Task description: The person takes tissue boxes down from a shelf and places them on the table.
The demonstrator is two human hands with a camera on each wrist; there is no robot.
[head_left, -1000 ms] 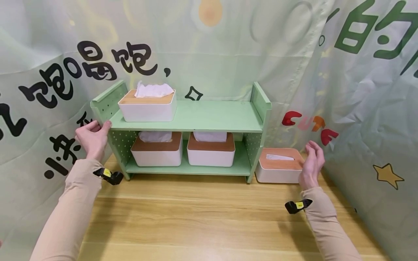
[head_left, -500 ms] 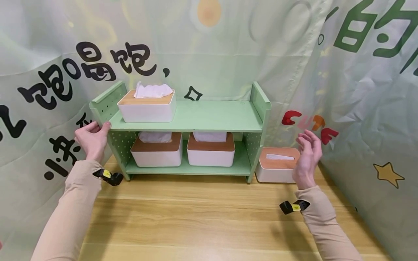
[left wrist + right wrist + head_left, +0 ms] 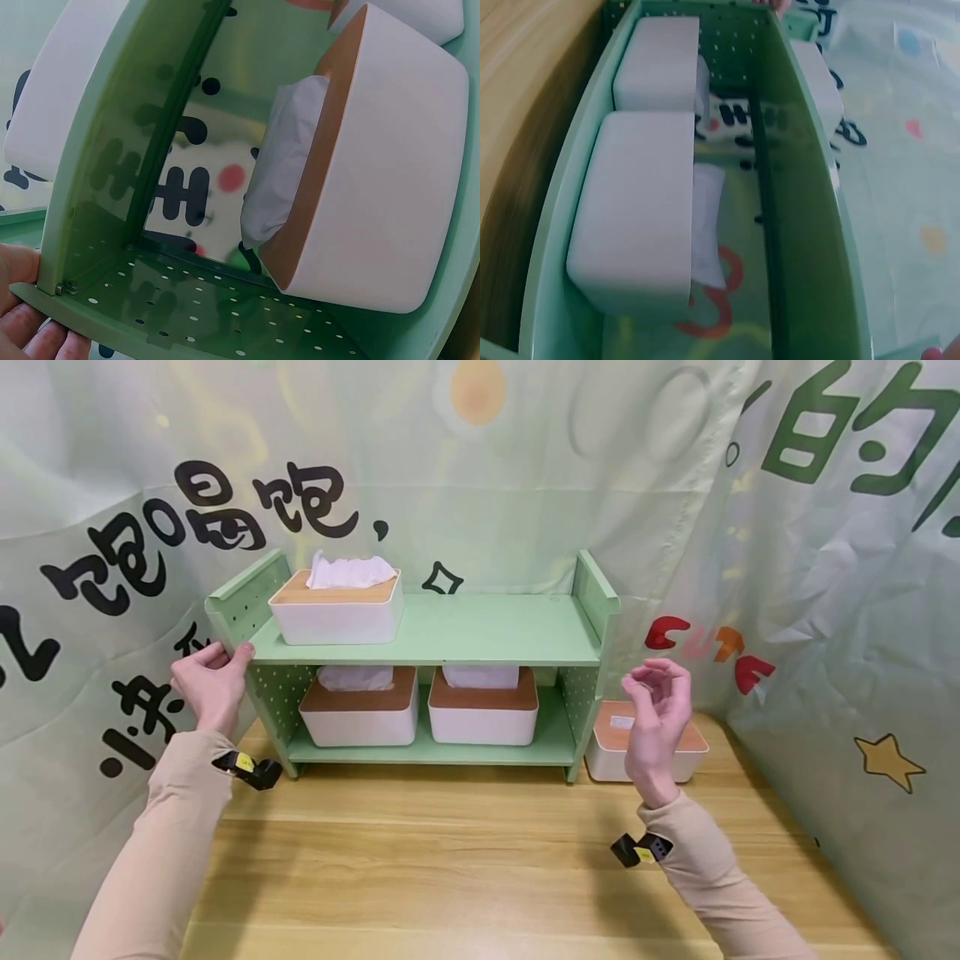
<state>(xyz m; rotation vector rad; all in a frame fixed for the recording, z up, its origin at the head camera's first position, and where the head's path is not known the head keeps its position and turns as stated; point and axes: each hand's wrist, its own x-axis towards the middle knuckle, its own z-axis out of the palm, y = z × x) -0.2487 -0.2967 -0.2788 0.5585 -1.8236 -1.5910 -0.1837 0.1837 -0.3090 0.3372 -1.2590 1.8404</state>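
A green two-tier shelf (image 3: 487, 627) stands on the table. My left hand (image 3: 210, 689) grips the front edge of its left side panel, thumb and fingers on either side in the left wrist view. My right hand (image 3: 656, 727) is raised with loosely bent fingers and holds nothing. It is just right of the shelf, in front of a tissue box (image 3: 688, 766), partly hiding it. One white tissue box with a wooden lid (image 3: 337, 622) sits on the upper tier at left. Two more, a left tissue box (image 3: 360, 727) and a right tissue box (image 3: 483, 725), stand on the lower tier.
The wooden table (image 3: 420, 860) stretches in front of the shelf. A printed cloth backdrop (image 3: 510, 518) hangs close behind and along both sides. Tissues (image 3: 349, 572) stick up from the upper box.
My right hand has moved left, from the right end of the outer tissue box to its front, nearer the shelf. The left hand keeps its grip; shelf and boxes stay put.
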